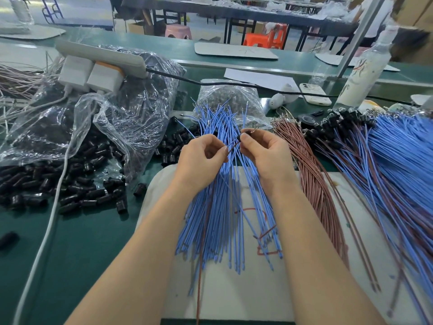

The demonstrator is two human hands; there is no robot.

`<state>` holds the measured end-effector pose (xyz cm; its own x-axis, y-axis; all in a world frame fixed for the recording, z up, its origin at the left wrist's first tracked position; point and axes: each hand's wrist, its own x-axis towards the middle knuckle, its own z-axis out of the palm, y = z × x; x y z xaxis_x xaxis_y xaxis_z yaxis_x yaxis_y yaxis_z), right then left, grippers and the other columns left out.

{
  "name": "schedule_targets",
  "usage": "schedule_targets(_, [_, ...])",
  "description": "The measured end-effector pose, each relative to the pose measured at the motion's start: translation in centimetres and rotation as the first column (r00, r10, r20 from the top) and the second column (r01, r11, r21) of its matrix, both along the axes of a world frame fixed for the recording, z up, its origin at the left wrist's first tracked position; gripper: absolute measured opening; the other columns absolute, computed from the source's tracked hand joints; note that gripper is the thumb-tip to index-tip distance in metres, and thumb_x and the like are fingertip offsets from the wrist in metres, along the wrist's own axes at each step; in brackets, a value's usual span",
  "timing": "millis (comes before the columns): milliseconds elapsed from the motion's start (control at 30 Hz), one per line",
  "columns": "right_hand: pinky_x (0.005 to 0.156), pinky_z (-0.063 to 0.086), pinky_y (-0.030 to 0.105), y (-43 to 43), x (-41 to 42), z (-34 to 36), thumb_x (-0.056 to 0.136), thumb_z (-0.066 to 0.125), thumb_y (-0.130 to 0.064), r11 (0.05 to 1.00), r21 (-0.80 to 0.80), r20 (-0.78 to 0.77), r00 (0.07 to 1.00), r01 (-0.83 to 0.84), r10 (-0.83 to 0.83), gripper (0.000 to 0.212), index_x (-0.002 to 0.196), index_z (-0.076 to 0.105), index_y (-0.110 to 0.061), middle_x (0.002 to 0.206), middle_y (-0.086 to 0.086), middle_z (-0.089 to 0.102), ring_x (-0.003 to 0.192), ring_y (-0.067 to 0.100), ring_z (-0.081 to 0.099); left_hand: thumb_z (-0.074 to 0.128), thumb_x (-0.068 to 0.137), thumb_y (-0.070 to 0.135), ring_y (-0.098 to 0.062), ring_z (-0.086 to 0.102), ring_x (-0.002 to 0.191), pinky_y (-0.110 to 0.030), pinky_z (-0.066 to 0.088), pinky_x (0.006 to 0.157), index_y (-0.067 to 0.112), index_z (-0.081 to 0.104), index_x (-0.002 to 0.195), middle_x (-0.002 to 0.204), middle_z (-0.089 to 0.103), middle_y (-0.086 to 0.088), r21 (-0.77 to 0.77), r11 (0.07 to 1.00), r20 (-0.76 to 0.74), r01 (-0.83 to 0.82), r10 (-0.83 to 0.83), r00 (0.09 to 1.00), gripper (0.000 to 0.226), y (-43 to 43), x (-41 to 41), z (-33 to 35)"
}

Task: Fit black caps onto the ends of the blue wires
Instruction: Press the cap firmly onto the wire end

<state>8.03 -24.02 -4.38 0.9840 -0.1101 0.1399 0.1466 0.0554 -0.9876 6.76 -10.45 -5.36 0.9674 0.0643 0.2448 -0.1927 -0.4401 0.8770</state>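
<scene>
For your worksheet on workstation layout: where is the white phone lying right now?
The white phone lies at far right on the green bench, between the small white toy and the tall bottle.

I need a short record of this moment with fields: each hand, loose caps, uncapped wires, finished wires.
left hand: pinches a wire
right hand: holds a black cap at the wire's end
loose black caps: piled on the left, beside a plastic bag
blue wires: fanned out under both hands
capped wires: bundle on the right
</scene>
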Motion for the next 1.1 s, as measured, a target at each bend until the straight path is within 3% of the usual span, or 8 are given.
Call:
schedule_targets(133, [0.075,0.054,0.019,0.0,-0.1,0.1,0.089,0.061,-0.003,1.0,-0.006,0.013,1.0,0.006,-0.006,0.013,0.088,0.067,-0.014,0.075,-0.006,0.066,0.073,0.004,0.061,0.061,0.088,0.016,0.0,0.052,0.056,-0.005,0.035,0.055,0.015,0.064,0.075,0.069,0.07,0.002,0.067,0.998,0.026,-0.013,0.011,1.0,0.013,-0.1,-0.3,0.2])
schedule_targets(267, [0.076,0.054,0.019,-0.3,-0.1,0.2,0.09,0.061,-0.003,0.999,-0.047,-0.006,1.0,-0.004,0.004,0.01,0.091,0.066,-0.012,0.078,-0.003,0.066,0.075,0.006,0.062,0.062,0.088,0.02,-0.013,0.061,0.072,-0.008,0.037,0.06,0.015,0.067,0.084,0.075,0.07,0.004,0.139,0.99,0.022,-0.014,0.012,1.0,0.008,-0.2,-0.3,0.0])
schedule_targets(367, [0.082,0.055,0.028,0.0,-0.2,0.3,0.089,0.062,-0.004,0.979,-0.202,0.025,0.999,-0.019,0.025,0.011,0.096,0.068,-0.01,0.082,-0.001,0.068,0.077,0.008,0.062,0.066,0.086,0.029,-0.006,0.056,0.069,-0.006,0.037,0.061,0.026,0.065,0.101,0.082,0.066,0.014,0.144,0.99,0.05,-0.015,0.008,0.999,0.015,-0.3,-0.3,0.1])
schedule_targets(467, [0.089,0.054,0.039,0.8,-0.4,0.2,0.092,0.058,-0.009,0.926,-0.377,0.086,0.995,-0.008,0.044,0.017,0.104,0.07,-0.011,0.09,0.002,0.071,0.086,0.013,0.066,0.066,0.087,0.023,-0.001,0.055,0.064,-0.011,0.042,0.063,0.025,0.064,0.106,0.079,0.065,0.013,0.063,0.998,0.105,-0.012,0.006,0.994,0.018,-0.6,-0.3,0.4])
schedule_targets(600, [0.087,0.052,0.049,1.5,-0.5,0.0,0.098,0.048,-0.014,0.904,-0.428,0.082,0.996,0.007,0.032,0.025,0.114,0.067,-0.01,0.098,0.006,0.07,0.094,0.023,0.066,0.064,0.087,0.011,-0.001,0.06,0.069,-0.009,0.046,0.069,0.017,0.065,0.096,0.076,0.065,0.011,-0.023,0.999,0.094,-0.045,0.047,0.994,0.011,-0.3,0.0,0.4])
schedule_targets(767, [0.088,0.053,0.044,1.3,-0.4,-0.2,0.091,0.055,-0.007,0.88,-0.475,0.033,0.998,-0.027,0.048,0.021,0.109,0.067,-0.009,0.096,0.006,0.071,0.091,0.019,0.066,0.063,0.087,0.006,-0.008,0.064,0.078,-0.023,0.052,0.08,0.015,0.059,0.095,0.082,0.066,0.007,-0.185,0.982,0.07,-0.037,0.05,0.996,0.013,-0.2,0.2,0.6])
schedule_targets(967, [0.084,0.054,0.042,1.4,-0.6,-0.1,0.089,0.06,-0.01,0.853,-0.513,-0.014,0.994,-0.101,0.11,0.012,0.092,0.071,-0.01,0.083,0.004,0.073,0.077,0.014,0.066,0.06,0.089,0.003,0.001,0.062,0.07,-0.012,0.05,0.066,0.014,0.057,0.099,0.083,0.064,0.006,-0.331,0.944,0.051,-0.012,0.031,0.998,0.016,-0.4,0.0,0.9])
schedule_targets(1100, [0.082,0.054,0.036,1.2,-0.7,-0.1,0.088,0.062,-0.012,0.818,-0.572,0.033,0.995,-0.062,0.098,0.013,0.092,0.073,-0.008,0.082,0.004,0.073,0.08,0.016,0.067,0.064,0.087,0.006,-0.006,0.064,0.072,-0.016,0.052,0.071,0.022,0.061,0.102,0.084,0.066,0.0,-0.346,0.938,0.048,0.032,-0.017,0.999,0.022,-0.3,-0.2,1.1])
